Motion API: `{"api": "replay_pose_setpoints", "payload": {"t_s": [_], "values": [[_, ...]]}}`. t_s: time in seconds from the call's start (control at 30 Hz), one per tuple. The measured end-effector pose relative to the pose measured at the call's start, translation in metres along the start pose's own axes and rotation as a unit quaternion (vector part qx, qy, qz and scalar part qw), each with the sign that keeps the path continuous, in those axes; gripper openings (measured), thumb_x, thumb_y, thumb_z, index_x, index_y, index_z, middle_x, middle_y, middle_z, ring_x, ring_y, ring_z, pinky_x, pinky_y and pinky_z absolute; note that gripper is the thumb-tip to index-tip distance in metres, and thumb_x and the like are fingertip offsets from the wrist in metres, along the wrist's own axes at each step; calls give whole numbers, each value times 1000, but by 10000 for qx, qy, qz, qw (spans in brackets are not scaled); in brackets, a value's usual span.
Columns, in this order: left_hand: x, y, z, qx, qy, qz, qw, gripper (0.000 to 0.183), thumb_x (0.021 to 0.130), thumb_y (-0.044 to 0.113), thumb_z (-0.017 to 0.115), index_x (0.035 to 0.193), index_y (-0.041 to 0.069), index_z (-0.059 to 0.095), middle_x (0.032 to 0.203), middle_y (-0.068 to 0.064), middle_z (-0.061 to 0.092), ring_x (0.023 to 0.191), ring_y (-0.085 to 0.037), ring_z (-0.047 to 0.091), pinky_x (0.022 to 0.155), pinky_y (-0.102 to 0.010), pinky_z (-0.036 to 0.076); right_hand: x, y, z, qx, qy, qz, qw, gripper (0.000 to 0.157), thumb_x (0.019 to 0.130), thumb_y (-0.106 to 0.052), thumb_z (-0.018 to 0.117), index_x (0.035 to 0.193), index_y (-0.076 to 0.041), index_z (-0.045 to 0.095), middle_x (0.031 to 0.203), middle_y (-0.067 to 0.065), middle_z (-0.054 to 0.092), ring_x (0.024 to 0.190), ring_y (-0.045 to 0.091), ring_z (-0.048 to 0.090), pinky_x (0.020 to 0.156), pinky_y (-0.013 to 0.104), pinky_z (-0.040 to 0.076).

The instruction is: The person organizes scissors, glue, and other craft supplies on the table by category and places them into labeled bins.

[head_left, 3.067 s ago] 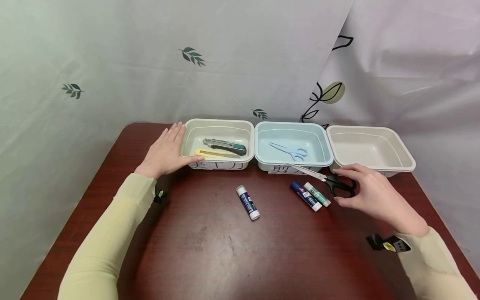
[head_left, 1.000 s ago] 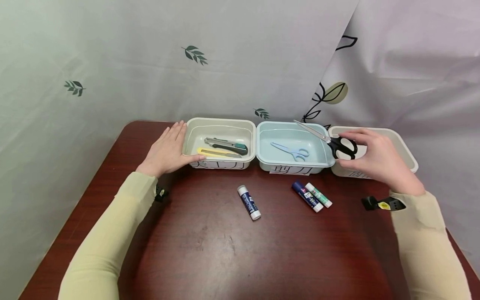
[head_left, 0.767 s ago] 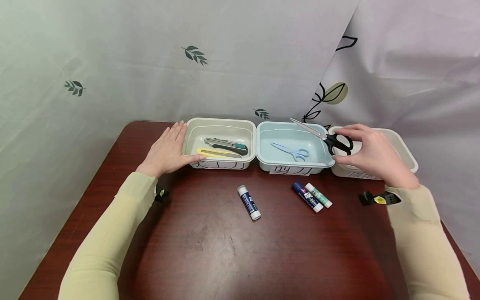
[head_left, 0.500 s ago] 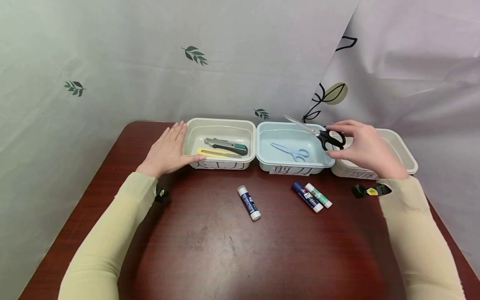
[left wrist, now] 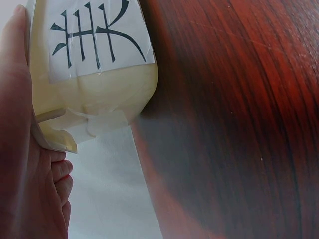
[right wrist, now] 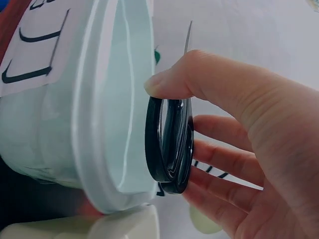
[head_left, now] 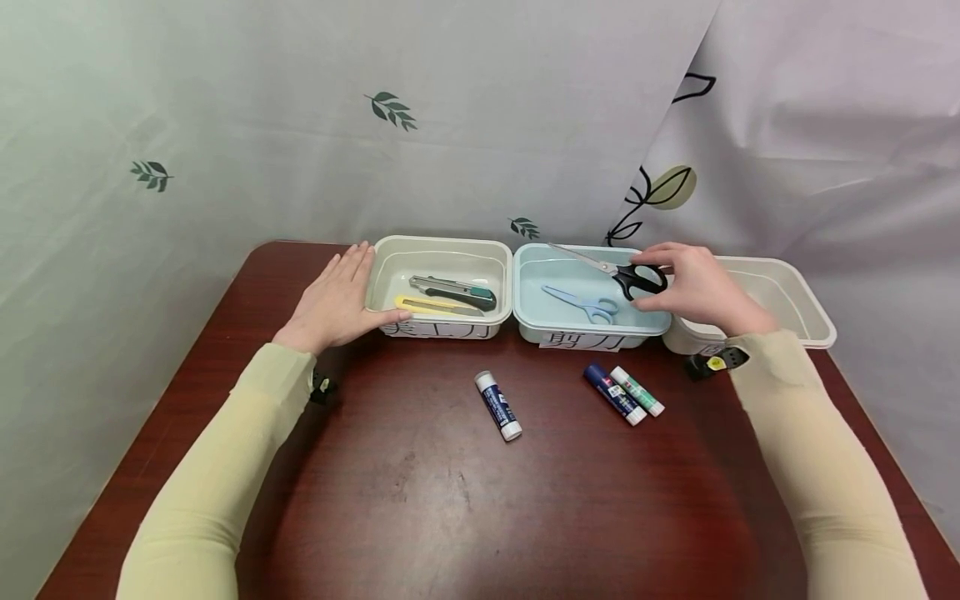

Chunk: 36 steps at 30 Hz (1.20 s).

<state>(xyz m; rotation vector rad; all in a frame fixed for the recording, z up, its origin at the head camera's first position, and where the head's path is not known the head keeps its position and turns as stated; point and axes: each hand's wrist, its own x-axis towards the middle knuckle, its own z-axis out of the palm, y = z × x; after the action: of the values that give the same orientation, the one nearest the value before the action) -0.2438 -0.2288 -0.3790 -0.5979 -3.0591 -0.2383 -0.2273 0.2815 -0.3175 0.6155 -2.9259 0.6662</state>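
At the far left your pale sleeve reaches over the red-brown table to your left hand, which grasps nothing; its fingers lie straight against the left end of a cream bin, with the thumb stretched along the front rim; that bin carries a white label with black writing; inside it lie a grey-and-black cutter and, nearer you, a yellow cutter; on the table in front, to the right of that bin's middle, a white-capped glue stick lies slanted.

Next along, just beside the cream bin, stands a light blue bin; light blue scissors lie on its floor; above them you hold black-handled scissors, their blades pointing away and to the left over the bin; you cannot tell from here whether the tips touch the far rim; below, on the table, a dark blue glue stick and a smaller green one lie side by side.

Your right hand grasps those scissors by the handles, thumb on one side and fingertips on the other; behind it, at the right end, sits a beige bin, partly hidden by your hand.
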Motion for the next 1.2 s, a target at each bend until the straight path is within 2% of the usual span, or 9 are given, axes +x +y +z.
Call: {"api": "replay_pose_setpoints", "payload": {"t_s": [0.2,0.33,0.53,0.7,0.87,1.2], "values": [[1,-1,0,38,9,-14,10000,121,86,80,53,160,-7,11,167,-24,11,153,-37,8,124,-46,4,6,5,9,-26,-153,-154,9998,60,73,-16,90,126,2,70,125,25,64,109,40,61,92,53,49],[0,0,0,9,-11,-14,10000,121,87,80,52,160,-7,11,167,-24,10,154,-37,7,124,-44,2,10,5,14,-91,-277,-229,9993,59,72,-16,89,125,3,71,125,23,66,117,39,58,98,53,45],[0,0,1,-14,-32,-9,10000,121,87,81,51,160,-7,10,167,-24,10,154,-37,7,124,-44,1,16,4,20,-78,-447,-197,9988,58,73,-17,88,126,2,71,126,23,66,126,40,54,102,53,44],[0,0,1,-16,-24,-4,10000,122,86,81,52,160,-6,10,167,-24,10,154,-36,7,124,-44,1,19,7,25,-65,-504,-127,9986,57,73,-16,87,125,1,72,126,20,67,124,37,56,99,51,46],[1,0,0,25,-23,-31,10000,122,86,81,52,161,-5,9,167,-22,9,154,-35,7,124,-43,2,23,11,32,-40,-521,-87,9986,57,70,-16,88,123,-1,73,123,18,69,110,33,62,90,49,50],[-1,0,1,-3,-20,-24,10000,122,86,82,51,160,-5,10,167,-23,9,154,-36,7,124,-44,2,29,10,44,-193,-789,-242,9964,57,73,-18,88,123,3,72,123,24,67,123,42,56,104,54,44]]}}
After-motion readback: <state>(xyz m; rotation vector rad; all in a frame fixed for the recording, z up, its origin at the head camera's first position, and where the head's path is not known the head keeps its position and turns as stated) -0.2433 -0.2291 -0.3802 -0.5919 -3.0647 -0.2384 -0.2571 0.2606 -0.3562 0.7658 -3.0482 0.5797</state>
